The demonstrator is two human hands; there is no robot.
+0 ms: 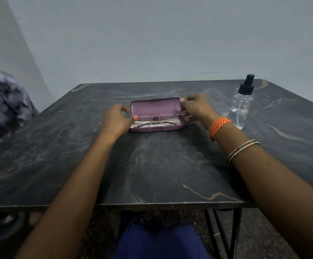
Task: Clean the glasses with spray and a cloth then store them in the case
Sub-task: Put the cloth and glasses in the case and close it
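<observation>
Nearest us, both forearms reached out over the dark marble-look bench (152, 165); the R one wore an orange thread band (219, 126) at the wrist and bangles (243, 150) further back.

Mid-bench sat the open purple glasses case (156, 128), lid up toward the far side. Wire-frame glasses (158, 119) lay folded in its tray, apparently on a pale cloth (136, 124), tho only a strip of that showed.

Left hand (117, 119) was at the case's L end, fingers (125, 109) curled loosely, thumb w/ its pink nail resting at the tray's L rim just beside the frame. It didn't look clamped on anything. Right hand (196, 109) was at the R end: upper fingers touching the lid's top corner, lower ones by the R hinge of the glasses. We couldn't tell whether they pinched the temple or only the case wall.

Risks, as we judged them: lifting the glasses by one temple could twist the thin frame; a fingertip on a lens would smear it; and the lid could fall shut on the frame if the R hand let go.

Further R, well apart from the case, stood the clear spray bottle (242, 107) w/ black pump, near the R forearm. An elbow swing could tip it.

Behind: grey wall (152, 34), patterned fabric (4, 101) at far L.
</observation>
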